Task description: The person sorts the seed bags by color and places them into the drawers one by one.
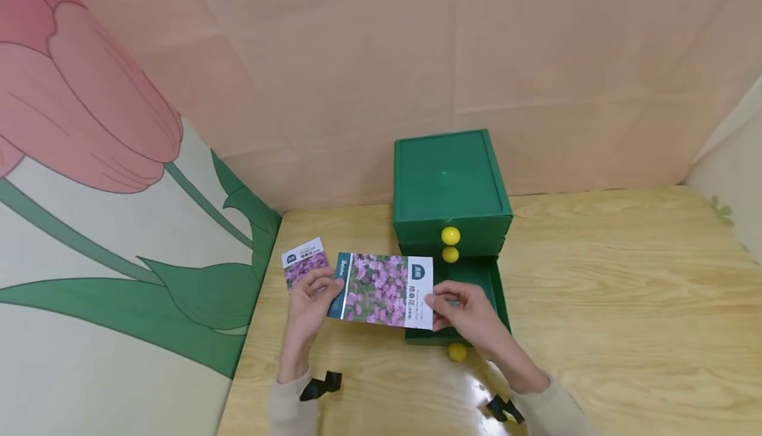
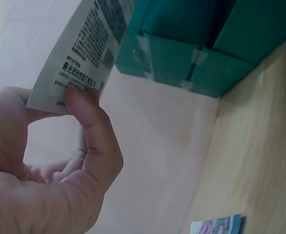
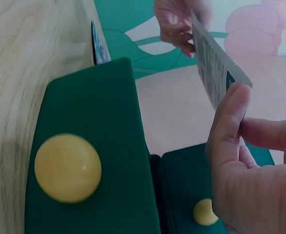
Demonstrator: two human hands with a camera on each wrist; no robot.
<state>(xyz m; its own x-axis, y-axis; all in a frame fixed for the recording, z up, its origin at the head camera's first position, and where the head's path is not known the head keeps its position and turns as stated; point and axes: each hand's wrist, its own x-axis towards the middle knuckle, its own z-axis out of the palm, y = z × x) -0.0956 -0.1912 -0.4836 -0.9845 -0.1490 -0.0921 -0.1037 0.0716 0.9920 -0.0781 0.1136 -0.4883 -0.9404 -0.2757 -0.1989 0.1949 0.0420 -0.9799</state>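
Note:
A flower seed packet (image 1: 378, 290) with pink blossoms on its front is held sideways above the table, in front of the green drawer box (image 1: 449, 178). My left hand (image 1: 311, 300) pinches its blue end between thumb and fingers; the left wrist view shows the printed back of the packet (image 2: 84, 58). At the white end my right hand (image 1: 470, 313) pinches the other edge, over the pulled-out bottom drawer (image 1: 501, 297). A second seed packet (image 1: 305, 261) lies on the table behind my left hand, partly hidden by it.
Yellow round knobs (image 1: 450, 235) stick out from the drawer fronts, the lowest knob (image 1: 457, 352) on the pulled-out drawer. The wooden table (image 1: 625, 304) stretches to the right. A pink cloth wall (image 1: 333, 79) stands behind, and a tulip-painted wall (image 1: 89, 92) rises at left.

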